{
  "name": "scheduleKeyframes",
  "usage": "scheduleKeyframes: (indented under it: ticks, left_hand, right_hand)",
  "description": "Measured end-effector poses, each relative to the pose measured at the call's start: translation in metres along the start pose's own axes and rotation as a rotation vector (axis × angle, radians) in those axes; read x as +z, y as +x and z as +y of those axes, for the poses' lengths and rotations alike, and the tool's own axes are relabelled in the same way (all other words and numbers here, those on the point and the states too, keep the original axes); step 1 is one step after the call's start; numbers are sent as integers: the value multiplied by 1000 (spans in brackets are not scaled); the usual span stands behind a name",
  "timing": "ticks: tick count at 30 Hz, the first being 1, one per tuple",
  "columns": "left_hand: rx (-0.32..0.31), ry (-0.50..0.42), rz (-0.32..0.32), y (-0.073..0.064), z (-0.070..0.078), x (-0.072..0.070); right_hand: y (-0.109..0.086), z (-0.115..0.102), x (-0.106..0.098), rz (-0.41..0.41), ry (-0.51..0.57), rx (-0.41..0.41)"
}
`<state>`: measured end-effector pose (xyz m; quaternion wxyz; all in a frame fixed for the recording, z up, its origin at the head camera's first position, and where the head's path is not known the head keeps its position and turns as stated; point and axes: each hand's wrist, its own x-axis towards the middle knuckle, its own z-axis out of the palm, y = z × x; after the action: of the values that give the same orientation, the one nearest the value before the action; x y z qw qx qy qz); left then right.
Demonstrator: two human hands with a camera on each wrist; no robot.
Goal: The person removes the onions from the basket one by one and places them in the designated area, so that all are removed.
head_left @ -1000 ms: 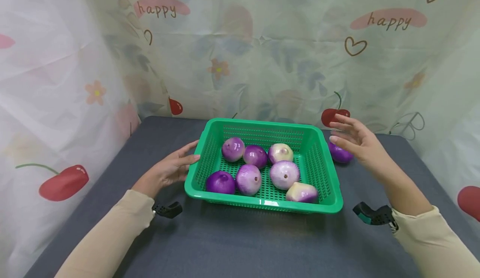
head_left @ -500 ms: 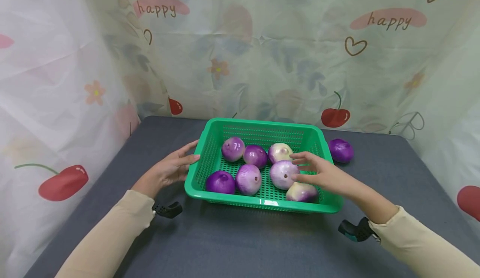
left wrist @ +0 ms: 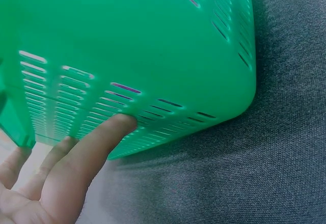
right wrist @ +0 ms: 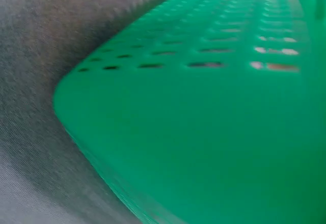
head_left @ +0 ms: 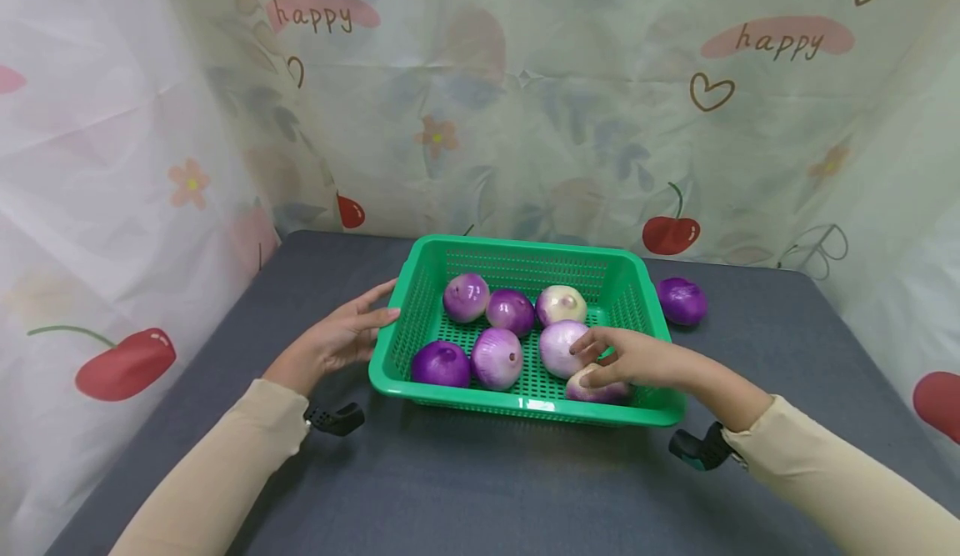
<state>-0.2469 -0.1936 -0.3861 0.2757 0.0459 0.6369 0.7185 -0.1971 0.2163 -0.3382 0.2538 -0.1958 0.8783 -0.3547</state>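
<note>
A green perforated plastic basket [head_left: 480, 403] holds several purple onions. In the head view my left hand [head_left: 337, 339] is at the basket's left end, fingers fairly straight against it. The left wrist view shows one of its fingers [left wrist: 97, 142] touching the slotted outer wall. My right hand [head_left: 648, 362] reaches over the right rim with bent fingers. Its thumb lies on a pale-and-purple onion [head_left: 600, 393] in the front right corner, its fingers at that onion's far side. They partly cover a pale purple onion [head_left: 558, 346] behind. The right wrist view shows only the basket's outside and cloth.
One more purple onion [head_left: 682, 302] lies outside, right of the basket, on the dark grey tabletop [head_left: 480, 489]. A printed curtain [head_left: 525, 164] stands behind the table and along both sides. Inside the basket other onions, such as a dark purple one [head_left: 441, 365], lie to the left.
My right hand has come from above the outside onion, leftward and down into the basket, and its fingers have bent. The front right onion has shifted slightly left. My left hand has stayed put.
</note>
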Motion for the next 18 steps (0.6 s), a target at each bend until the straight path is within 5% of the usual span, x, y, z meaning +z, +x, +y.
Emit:
scheduleKeyframes:
  ticks: [7, 18]
  left_hand:
    - [-3, 7, 1, 0, 0, 1]
    - [-3, 9, -2, 0, 0, -1]
  right_hand:
    - [3, 3, 5, -45, 9, -21]
    - [10, 4, 11, -64, 23, 63]
